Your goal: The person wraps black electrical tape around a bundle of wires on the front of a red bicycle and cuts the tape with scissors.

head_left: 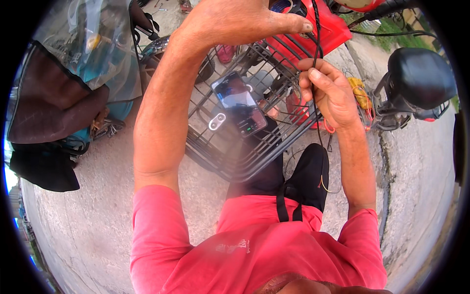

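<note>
The left hand is raised high with its fingers curled, thumb and fingertips pinching the thin black wire near its top. The right hand grips the same wire lower down, just above the rim of the black wire basket. A phone lies in that basket, beside the red scooter.

A smartphone lies screen up inside a dark wire basket mounted on a red scooter. To the left stands a teal scooter under a clear plastic sheet, with a dark cloth draped over its near end. A black seat shows at the right above the grey concrete ground, beside a tangle of yellow and red wiring.
</note>
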Tool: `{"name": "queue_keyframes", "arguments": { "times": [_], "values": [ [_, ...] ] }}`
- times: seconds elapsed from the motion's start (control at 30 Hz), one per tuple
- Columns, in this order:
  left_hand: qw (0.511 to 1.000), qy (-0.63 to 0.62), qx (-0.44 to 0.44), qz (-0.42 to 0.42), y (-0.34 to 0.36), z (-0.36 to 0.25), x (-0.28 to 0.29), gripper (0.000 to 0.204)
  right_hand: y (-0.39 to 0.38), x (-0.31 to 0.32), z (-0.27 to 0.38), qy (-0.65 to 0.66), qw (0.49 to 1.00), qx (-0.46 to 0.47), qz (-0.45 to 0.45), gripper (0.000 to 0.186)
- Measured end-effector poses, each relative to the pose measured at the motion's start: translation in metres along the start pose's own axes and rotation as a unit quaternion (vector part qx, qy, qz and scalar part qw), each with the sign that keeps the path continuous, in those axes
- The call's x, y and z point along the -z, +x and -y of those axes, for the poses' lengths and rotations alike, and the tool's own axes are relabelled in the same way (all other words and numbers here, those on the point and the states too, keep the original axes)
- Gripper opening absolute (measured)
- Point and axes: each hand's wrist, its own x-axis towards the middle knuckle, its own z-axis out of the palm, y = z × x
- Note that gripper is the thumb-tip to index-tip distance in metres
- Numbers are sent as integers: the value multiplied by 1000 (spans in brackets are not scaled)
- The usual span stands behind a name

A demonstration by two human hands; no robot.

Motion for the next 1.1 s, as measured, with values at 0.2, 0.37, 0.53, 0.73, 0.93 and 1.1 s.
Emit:
{"name": "queue_keyframes", "arguments": {
  "times": [0.2,0.37,0.53,0.73,0.93,1.1],
  "values": [
    [1000,10,-21,-6,-2,-7,0,71,-2,-1,0,-19,1000,1,-6,34],
    [1000,7,-9,-6,-2,-2,-1,72,-2,-3,0,-24,1000,3,-8,34],
    [1000,4,1,0,0,-1,-1,72,-3,-4,0,-31,999,3,-14,34],
    [1000,7,1,0,0,-2,-2,72,-4,-3,0,-31,999,4,-15,34],
    [1000,7,-10,-6,0,-1,-2,72,-5,-4,0,-36,999,-1,-18,34],
    [1000,-9,-20,-10,0,-2,-2,72,-5,-4,-1,-40,999,3,-15,35]
  ]
}}
